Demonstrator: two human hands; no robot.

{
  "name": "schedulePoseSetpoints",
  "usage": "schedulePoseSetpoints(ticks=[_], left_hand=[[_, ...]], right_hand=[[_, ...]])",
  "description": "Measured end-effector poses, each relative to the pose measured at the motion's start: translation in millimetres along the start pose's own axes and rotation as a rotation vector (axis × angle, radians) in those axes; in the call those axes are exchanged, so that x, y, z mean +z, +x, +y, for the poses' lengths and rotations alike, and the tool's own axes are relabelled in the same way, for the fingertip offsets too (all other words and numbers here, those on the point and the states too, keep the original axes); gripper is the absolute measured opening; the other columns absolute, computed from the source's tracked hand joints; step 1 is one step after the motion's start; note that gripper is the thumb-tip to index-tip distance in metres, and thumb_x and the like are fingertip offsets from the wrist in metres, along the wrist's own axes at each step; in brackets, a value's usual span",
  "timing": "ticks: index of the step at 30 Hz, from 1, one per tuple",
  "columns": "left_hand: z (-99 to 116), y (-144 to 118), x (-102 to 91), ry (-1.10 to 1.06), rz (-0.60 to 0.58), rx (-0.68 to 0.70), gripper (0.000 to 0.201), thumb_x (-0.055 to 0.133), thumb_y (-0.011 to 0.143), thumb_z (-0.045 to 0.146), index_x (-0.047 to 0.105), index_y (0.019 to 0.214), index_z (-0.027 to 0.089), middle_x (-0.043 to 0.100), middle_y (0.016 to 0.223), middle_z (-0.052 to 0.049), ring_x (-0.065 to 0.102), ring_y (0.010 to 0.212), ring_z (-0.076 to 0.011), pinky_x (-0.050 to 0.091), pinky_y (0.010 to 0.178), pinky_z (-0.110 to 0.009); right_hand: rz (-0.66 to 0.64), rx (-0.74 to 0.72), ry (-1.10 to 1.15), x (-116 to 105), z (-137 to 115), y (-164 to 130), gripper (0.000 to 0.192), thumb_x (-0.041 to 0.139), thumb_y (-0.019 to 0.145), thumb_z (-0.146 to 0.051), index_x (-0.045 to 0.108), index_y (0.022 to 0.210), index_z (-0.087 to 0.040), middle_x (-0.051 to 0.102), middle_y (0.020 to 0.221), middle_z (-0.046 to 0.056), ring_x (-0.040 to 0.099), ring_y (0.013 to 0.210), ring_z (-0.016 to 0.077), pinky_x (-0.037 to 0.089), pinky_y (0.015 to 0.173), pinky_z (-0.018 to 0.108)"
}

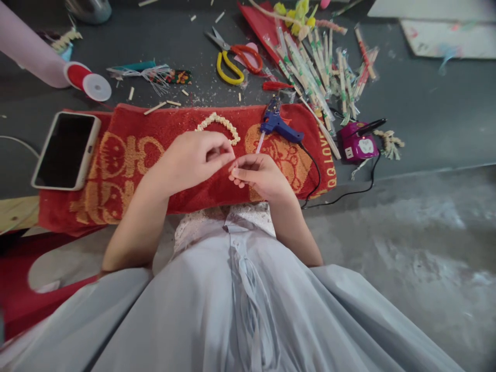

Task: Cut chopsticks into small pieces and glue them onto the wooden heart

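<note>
A dark grey table (pixel 426 119) stretches ahead of me, flecked with pale crumbs and short stick pieces; a folded red towel (pixel 174 118) with orange figures lies along its near edge, and a grey floor (pixel 406 227) shows beyond that edge to the right, with part of a red chair (pixel 15 289) at lower left; on the towel a phone (pixel 65 150) rests at the left end and a blue glue gun (pixel 279 126) towards the right, its cord running off the towel near a purple box (pixel 358 142); wrapped sticks (pixel 306 67) are heaped farther back, with scissors (pixel 226 47) beside them. The cream ring (pixel 228 125) lies on the towel, just beyond my fingers, its near side covered by my left hand (pixel 197 160); that hand's fingertips are drawn together, close to the curled fingers of my right hand (pixel 259 175); I cannot tell whether either pinches anything, since whatever might be between them is too small to make out; a metal container (pixel 89 10) and some white boards (pixel 449 39) are cut off at the top.
</note>
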State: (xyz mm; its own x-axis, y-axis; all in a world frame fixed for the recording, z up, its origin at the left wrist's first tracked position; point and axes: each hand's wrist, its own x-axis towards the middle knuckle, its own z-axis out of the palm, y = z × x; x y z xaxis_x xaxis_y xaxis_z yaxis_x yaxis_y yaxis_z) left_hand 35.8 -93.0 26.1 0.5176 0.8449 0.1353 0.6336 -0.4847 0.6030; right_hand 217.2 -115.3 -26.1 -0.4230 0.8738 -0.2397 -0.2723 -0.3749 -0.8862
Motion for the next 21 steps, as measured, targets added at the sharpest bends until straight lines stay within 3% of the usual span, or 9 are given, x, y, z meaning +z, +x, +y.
schedulePoseSetpoints(ticks=[3, 6, 11, 16, 21], left_hand=[[-6, -8, 9.5, -0.1, 0.292, -0.02, 0.014, 0.059, 0.086, 0.03, 0.069, 0.085, 0.021, 0.056, 0.06, 0.003, 0.049, 0.055, -0.0097, 0.039, 0.057, -0.025], [-11, -16, 17.7, -0.132, 0.398, 0.038, 0.011, 0.062, 0.086, 0.03, 0.071, 0.086, 0.023, 0.059, 0.062, 0.003, 0.049, 0.054, -0.0093, 0.04, 0.056, -0.025], [-14, -23, 19.9, -0.073, 0.326, 0.263, 0.012, 0.061, 0.087, 0.029, 0.072, 0.087, 0.026, 0.063, 0.064, 0.001, 0.056, 0.058, -0.0105, 0.043, 0.057, -0.024], [-14, -25, 16.9, 0.079, 0.183, 0.188, 0.021, 0.053, 0.09, 0.033, 0.073, 0.089, 0.025, 0.064, 0.068, -0.001, 0.059, 0.064, -0.0123, 0.043, 0.061, -0.024], [-18, -28, 17.2, 0.21, 0.171, 0.23, 0.021, 0.051, 0.09, 0.03, 0.072, 0.09, 0.025, 0.064, 0.068, -0.001, 0.058, 0.063, -0.0128, 0.041, 0.06, -0.025]], right_hand=[[0.041, 0.005, 0.149, 0, 2, 1, 0.034, 0.088, 0.056, -0.036, 0.067, 0.071, -0.015, 0.067, 0.063, -0.003, 0.058, 0.054, 0.0033, 0.048, 0.051, 0.013], [0.042, 0.018, 0.227, 1, 0, 1, 0.034, 0.089, 0.055, -0.035, 0.067, 0.072, -0.015, 0.067, 0.064, -0.004, 0.058, 0.054, 0.0022, 0.048, 0.052, 0.011], [-0.014, 0.079, 0.24, 3, -4, 0, 0.036, 0.09, 0.054, -0.036, 0.065, 0.07, -0.014, 0.066, 0.062, -0.004, 0.057, 0.053, 0.002, 0.048, 0.052, 0.011], [-0.045, 0.11, 0.252, 4, -2, 1, 0.038, 0.09, 0.053, -0.036, 0.064, 0.069, -0.014, 0.064, 0.062, -0.004, 0.056, 0.053, 0.0018, 0.048, 0.052, 0.011], [-0.059, 0.123, 0.247, 4, 0, 2, 0.036, 0.089, 0.056, -0.034, 0.064, 0.071, -0.014, 0.064, 0.063, -0.004, 0.055, 0.054, 0.0017, 0.048, 0.053, 0.011]])
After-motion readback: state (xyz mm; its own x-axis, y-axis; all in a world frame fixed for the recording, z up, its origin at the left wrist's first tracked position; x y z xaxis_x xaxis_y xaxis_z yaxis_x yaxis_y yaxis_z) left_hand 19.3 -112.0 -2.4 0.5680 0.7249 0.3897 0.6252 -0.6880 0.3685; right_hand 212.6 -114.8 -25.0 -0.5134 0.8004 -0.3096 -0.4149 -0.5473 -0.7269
